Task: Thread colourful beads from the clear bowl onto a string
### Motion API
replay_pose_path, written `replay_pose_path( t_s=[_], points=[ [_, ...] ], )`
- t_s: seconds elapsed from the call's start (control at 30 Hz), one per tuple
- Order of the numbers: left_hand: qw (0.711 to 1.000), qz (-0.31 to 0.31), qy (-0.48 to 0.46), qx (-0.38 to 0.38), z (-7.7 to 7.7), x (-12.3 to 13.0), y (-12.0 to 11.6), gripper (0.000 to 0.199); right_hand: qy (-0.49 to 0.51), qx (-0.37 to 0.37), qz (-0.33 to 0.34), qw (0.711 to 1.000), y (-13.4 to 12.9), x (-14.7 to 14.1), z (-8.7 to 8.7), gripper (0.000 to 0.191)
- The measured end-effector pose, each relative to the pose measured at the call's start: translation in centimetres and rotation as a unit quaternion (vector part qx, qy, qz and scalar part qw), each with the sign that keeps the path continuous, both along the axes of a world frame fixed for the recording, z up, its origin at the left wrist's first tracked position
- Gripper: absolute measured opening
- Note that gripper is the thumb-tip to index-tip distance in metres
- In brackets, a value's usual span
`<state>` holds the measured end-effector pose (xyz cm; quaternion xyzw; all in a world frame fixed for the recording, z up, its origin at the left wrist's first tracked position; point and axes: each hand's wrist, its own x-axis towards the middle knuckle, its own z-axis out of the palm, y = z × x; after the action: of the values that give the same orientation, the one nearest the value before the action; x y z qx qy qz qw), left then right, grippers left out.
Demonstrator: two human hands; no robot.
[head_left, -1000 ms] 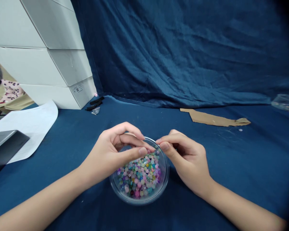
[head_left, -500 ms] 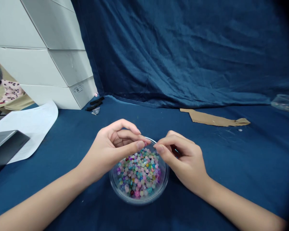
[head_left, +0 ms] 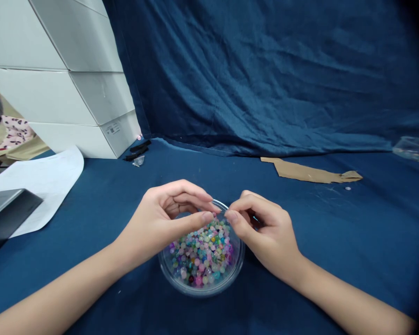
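Observation:
A clear round bowl stands on the blue cloth, holding a heap of small multicoloured beads. Over the bowl's left and far part is my left hand, its thumb and fingertips closed around a small reddish bead. My right hand is at the bowl's right rim, thumb and index finger pinched together. What that pinch holds is too small to make out. A narrow gap separates the fingertips of the two hands.
White boxes are stacked at the back left, near white paper and a dark object. Black items lie beside the boxes. Torn cardboard lies at the back right, with a clear container beyond.
My left hand has shifted slightly right, its fingertips nearer my right hand, and its index finger has stretched forward. My right hand has barely moved.

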<state>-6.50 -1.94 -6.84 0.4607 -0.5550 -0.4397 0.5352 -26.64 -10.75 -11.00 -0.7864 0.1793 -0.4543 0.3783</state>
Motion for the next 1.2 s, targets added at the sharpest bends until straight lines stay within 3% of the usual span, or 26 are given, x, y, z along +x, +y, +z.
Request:
replay_pose_path(
  t_s=[0.77, 1.2],
  points=[
    [1.0, -0.018, 0.001, 0.011, -0.14, 0.07, -0.31, 0.031, 0.06, -0.025, 0.043, 0.997, 0.02, -0.12, 0.12, 0.014],
    [1.0, -0.023, -0.017, 0.002, -0.33, 0.23, -0.42, 0.02, 0.067, -0.019, 0.028, 0.997, 0.07, -0.08, 0.15, 0.015]
  ],
)
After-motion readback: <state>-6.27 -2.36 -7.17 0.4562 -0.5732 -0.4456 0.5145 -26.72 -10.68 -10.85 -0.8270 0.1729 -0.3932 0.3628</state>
